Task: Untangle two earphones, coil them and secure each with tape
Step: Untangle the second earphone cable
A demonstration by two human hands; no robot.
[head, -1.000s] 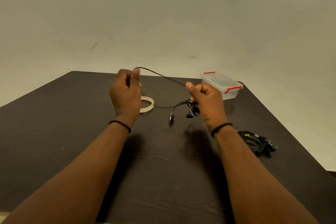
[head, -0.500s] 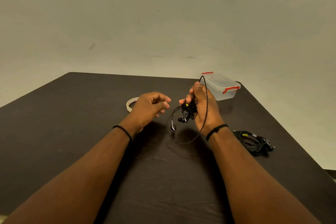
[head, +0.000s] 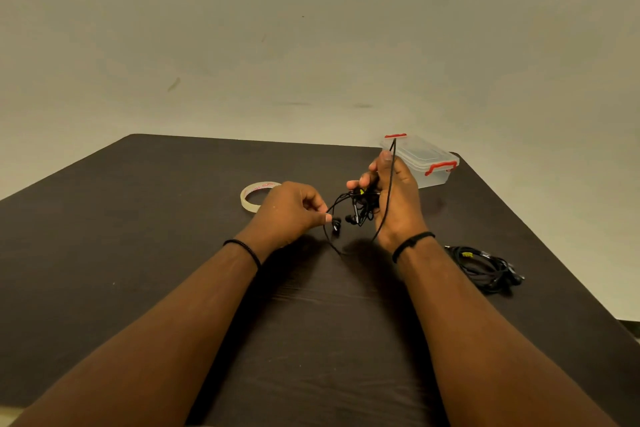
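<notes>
Head view: right hand (head: pixel 394 198) grips the earphone bundle (head: pixel 362 206) above the bench (head: pixel 138 253), one cable running up over its fingers. Left hand (head: pixel 291 215), just left of the bundle, pinches a dangling earbud (head: pixel 335 222), so the free end lies leftward, nearest that hand.

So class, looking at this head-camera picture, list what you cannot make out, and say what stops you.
1. How the earphone is knotted: head view, strands too fine and bunched against the right hand.
2. What the box holds: plastic too cloudy.
3. Whether the bundle is taped: too small.
4. The tape roll's near right side: left hand covers it.
</notes>
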